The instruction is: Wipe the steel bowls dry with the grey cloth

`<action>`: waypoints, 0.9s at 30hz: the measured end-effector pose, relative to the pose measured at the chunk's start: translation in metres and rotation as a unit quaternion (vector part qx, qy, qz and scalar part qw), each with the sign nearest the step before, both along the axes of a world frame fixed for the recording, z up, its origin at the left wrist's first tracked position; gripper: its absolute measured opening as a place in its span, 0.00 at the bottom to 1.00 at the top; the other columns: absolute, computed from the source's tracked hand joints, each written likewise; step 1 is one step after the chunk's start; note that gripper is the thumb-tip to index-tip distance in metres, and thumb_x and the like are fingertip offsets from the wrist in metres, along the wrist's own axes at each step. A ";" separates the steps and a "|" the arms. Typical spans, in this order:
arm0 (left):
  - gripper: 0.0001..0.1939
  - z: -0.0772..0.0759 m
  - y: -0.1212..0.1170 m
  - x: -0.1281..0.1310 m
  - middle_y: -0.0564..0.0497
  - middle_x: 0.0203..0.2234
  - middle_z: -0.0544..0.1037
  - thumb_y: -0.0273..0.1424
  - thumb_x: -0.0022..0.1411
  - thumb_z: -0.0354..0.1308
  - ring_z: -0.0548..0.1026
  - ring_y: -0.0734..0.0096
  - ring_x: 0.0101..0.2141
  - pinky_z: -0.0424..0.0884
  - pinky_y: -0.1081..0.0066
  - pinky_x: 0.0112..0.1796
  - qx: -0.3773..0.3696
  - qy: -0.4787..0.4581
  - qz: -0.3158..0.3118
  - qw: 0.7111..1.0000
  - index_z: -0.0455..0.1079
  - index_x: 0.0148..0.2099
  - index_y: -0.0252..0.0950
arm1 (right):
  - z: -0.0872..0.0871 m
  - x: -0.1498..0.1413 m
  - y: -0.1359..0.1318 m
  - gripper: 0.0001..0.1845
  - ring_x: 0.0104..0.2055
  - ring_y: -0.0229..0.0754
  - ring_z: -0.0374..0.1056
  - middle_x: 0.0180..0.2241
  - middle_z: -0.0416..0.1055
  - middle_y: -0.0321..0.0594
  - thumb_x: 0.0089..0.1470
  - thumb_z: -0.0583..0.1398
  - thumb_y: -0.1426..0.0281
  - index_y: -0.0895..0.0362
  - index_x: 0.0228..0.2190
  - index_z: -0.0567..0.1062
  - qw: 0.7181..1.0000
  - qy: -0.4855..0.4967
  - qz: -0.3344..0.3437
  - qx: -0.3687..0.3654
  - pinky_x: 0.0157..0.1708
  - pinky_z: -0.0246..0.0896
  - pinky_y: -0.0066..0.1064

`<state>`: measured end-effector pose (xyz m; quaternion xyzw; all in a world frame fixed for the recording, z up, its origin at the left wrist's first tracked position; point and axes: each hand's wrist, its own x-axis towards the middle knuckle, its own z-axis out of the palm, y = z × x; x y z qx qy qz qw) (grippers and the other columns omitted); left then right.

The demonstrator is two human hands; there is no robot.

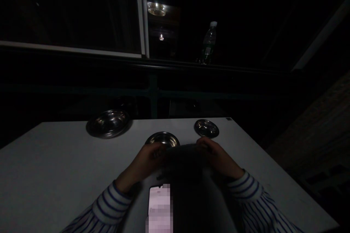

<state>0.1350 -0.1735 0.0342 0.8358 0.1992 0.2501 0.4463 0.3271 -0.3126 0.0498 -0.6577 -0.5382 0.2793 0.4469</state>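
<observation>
My left hand (144,162) and my right hand (220,156) are raised over the white table, fingers bent inward. Between them stretches a dark, cloth-like thing (183,164), its upper edge pinched at either end. Its exact kind is lost in the dim light. Just beyond my left fingers sits a shiny metal bowl (163,137), its near side hidden by the hand and the dark thing. Past my right hand lies a small metal dish (206,128). A phone with a lit screen (158,204) rests below my hands, partly covered by a blurred patch.
Stacked metal plates or bowls (108,123) stand at the table's far left. The white table (62,167) ends at a far edge before a dark window (68,11). A plastic bottle with a white cap (209,42) stands on the sill.
</observation>
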 end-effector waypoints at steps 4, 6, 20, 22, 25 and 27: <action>0.06 0.005 -0.005 0.002 0.56 0.20 0.66 0.32 0.51 0.55 0.64 0.77 0.23 0.60 0.76 0.24 -0.078 -0.021 0.043 0.996 0.63 0.27 0.35 | -0.002 -0.003 0.002 0.09 0.22 0.31 0.54 0.22 0.60 0.31 0.53 0.52 0.63 0.56 0.33 0.63 0.999 0.051 0.011 0.002 0.20 0.48 0.22; 0.07 0.006 -0.006 0.002 0.57 0.21 0.67 0.32 0.51 0.55 0.65 0.77 0.23 0.61 0.77 0.24 -0.124 -0.035 0.046 0.991 0.64 0.33 0.35 | -0.003 -0.004 0.002 0.12 0.21 0.30 0.53 0.22 0.59 0.30 0.53 0.52 0.63 0.55 0.38 0.63 0.997 0.075 0.016 0.003 0.18 0.46 0.22; 0.12 0.017 -0.006 0.002 0.48 0.36 0.77 0.29 0.53 0.53 0.73 0.67 0.36 0.67 0.70 0.35 -0.073 0.045 -0.130 0.988 0.72 0.41 0.38 | 0.011 -0.016 0.003 0.13 0.26 0.32 0.64 0.27 0.69 0.34 0.51 0.54 0.69 0.56 0.41 0.64 0.995 0.062 0.070 0.017 0.23 0.55 0.22; 0.13 0.016 -0.008 0.006 0.48 0.36 0.77 0.29 0.52 0.54 0.73 0.66 0.36 0.68 0.69 0.36 -0.080 0.034 -0.121 0.989 0.71 0.42 0.38 | 0.011 -0.015 0.005 0.12 0.23 0.31 0.62 0.24 0.68 0.32 0.51 0.55 0.68 0.56 0.40 0.65 0.996 0.035 0.073 0.027 0.21 0.53 0.22; 0.13 0.011 -0.010 0.011 0.47 0.37 0.77 0.29 0.54 0.52 0.73 0.66 0.38 0.67 0.68 0.38 -0.083 0.015 -0.112 0.990 0.71 0.42 0.38 | 0.010 -0.015 0.008 0.14 0.23 0.32 0.61 0.23 0.67 0.31 0.51 0.55 0.67 0.55 0.42 0.65 0.997 0.008 0.069 0.047 0.21 0.53 0.22; 0.13 0.008 -0.010 0.013 0.47 0.36 0.77 0.29 0.54 0.51 0.73 0.66 0.37 0.67 0.68 0.38 -0.075 0.012 -0.109 0.991 0.72 0.41 0.38 | 0.008 -0.014 0.009 0.12 0.27 0.33 0.64 0.26 0.68 0.34 0.52 0.54 0.67 0.56 0.39 0.67 0.997 0.000 0.062 0.051 0.25 0.57 0.24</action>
